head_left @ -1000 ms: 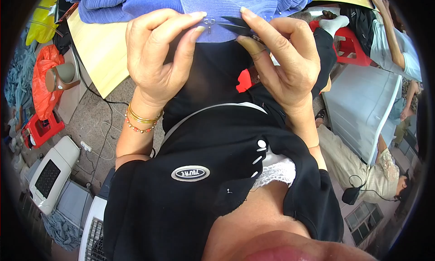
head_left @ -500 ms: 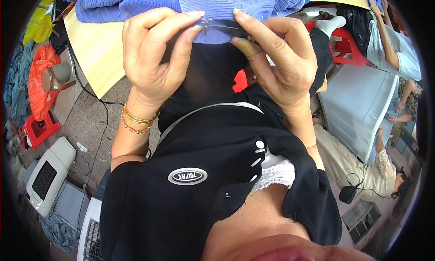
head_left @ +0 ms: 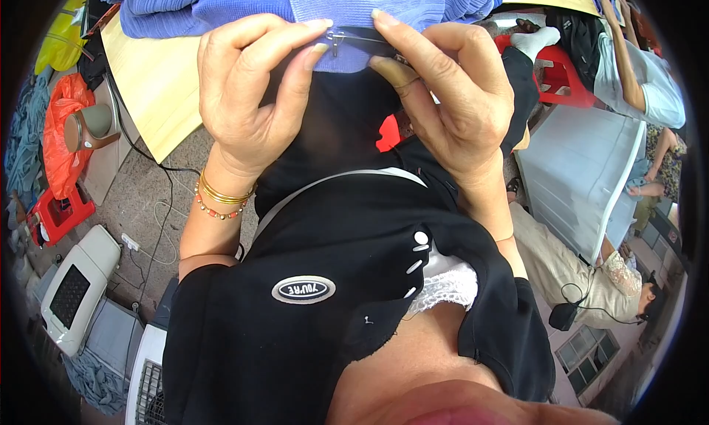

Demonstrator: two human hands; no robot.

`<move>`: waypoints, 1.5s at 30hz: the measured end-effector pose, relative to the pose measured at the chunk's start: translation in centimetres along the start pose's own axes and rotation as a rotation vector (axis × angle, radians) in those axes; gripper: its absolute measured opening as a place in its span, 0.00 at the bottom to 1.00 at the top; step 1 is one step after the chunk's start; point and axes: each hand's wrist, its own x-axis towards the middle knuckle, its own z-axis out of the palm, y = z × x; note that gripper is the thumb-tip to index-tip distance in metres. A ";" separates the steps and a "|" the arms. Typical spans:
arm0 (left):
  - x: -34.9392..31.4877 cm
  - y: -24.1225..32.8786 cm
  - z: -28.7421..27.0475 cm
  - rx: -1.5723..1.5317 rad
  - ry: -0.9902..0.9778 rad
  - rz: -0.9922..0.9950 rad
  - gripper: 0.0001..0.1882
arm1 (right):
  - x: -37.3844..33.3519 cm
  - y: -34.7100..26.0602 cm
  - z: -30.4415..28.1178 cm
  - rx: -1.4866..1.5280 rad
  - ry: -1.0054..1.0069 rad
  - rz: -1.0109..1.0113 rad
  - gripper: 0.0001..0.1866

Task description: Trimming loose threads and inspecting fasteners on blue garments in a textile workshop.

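My left hand [head_left: 251,81] is raised in a pinch over the dark cloth of my lap, with a small looped, wire-like metal piece [head_left: 335,41] at its index fingertip and thumb. From that piece a thin, pale metal shaft [head_left: 362,38] runs right and passes behind the index finger of my right hand [head_left: 450,81]. The right fingers are curled around the shaft's end, which they hide; its exact kind is too small to tell. Right behind both hands lies a blue ribbed knit garment [head_left: 340,4], its lower edge hanging between them.
Pale wooden boards [head_left: 144,85] flank the garment. On the left are an orange bag [head_left: 63,133], a red stool [head_left: 63,214] and a white-and-grey machine [head_left: 81,288]. To the right stand a red stool [head_left: 565,78], a translucent white bin [head_left: 580,170] and several other people.
My right index finger and thumb have shifted slightly left, and more of the pale shaft shows. The small metal piece has turned a little. My left hand is nearly still.
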 end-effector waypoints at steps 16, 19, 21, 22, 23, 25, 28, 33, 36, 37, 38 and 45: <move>1.2 2.2 -1.6 -0.304 -0.040 -0.445 0.15 | 0.0 -0.3 -4.1 0.297 0.038 0.524 0.22; 0.9 1.2 -2.8 -0.362 -0.022 -0.498 0.16 | -2.4 2.4 -3.1 0.309 0.031 0.302 0.21; 0.5 0.5 -3.5 -0.259 -0.038 -0.470 0.17 | -2.4 1.8 -2.9 0.319 -0.017 0.297 0.21; 0.2 0.0 -3.6 -0.256 -0.041 -0.482 0.17 | -2.3 1.7 -2.6 0.318 -0.033 0.273 0.22; 0.0 -0.2 -3.7 -0.260 -0.057 -0.517 0.17 | -2.3 1.6 -2.4 0.314 -0.049 0.249 0.22; -0.1 -0.3 -3.6 -0.236 -0.106 -0.531 0.17 | -2.2 1.6 -1.9 0.324 -0.069 0.236 0.22; 0.0 0.0 -3.7 -0.030 -0.120 -0.448 0.19 | -2.7 1.6 -1.2 0.451 -0.087 0.294 0.22; 1.1 1.9 -3.3 0.159 -0.031 -0.180 0.18 | -3.0 1.9 -1.5 0.433 -0.082 0.287 0.22; 1.4 3.2 -2.4 0.103 -0.045 -0.129 0.16 | -2.8 1.7 -1.2 0.458 -0.060 0.277 0.21; 1.5 3.3 -2.2 0.100 -0.054 -0.079 0.17 | -2.8 1.5 -1.2 0.480 -0.044 0.265 0.21; 1.8 3.4 -2.0 0.118 -0.045 -0.049 0.17 | -2.8 1.5 -1.1 0.477 -0.040 0.266 0.21; 1.5 2.2 -2.9 0.110 -0.165 0.004 0.20 | -3.1 1.2 -0.5 0.505 -0.037 0.295 0.21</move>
